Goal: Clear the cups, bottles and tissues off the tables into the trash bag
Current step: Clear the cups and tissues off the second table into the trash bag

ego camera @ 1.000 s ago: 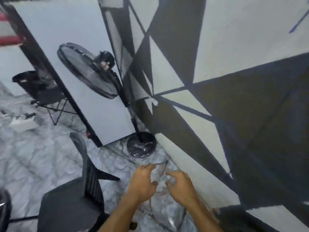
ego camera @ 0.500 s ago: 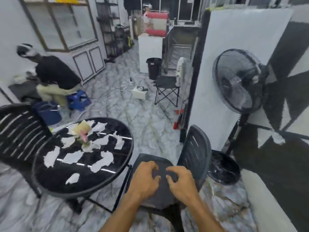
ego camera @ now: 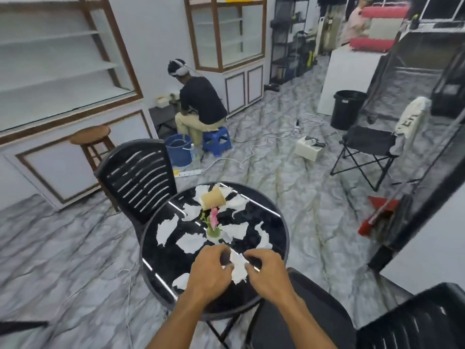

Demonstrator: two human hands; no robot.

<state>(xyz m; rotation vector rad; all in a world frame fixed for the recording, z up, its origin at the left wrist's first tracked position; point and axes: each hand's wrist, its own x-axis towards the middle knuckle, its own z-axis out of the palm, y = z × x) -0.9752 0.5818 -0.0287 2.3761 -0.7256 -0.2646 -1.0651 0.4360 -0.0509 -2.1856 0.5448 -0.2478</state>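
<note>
A round black table stands right before me, strewn with several torn white tissues. A tan paper cup lies on its side at the far edge. A small pink flower in a green pot stands at the centre. My left hand and right hand hover side by side over the near edge, fingers pinched as if on a clear trash bag that barely shows. One tissue shows between them; I cannot tell whether it lies on the table.
A black slatted chair stands behind the table on the left, and two more black chairs at my right. A person sits on a blue stool by a blue bucket. Cables cross the floor. A folding chair and black bin stand far right.
My view has swung left, from the patterned wall and fan to the table. Both hands kept the same pinched pose close together and now hang over the table's near edge.
</note>
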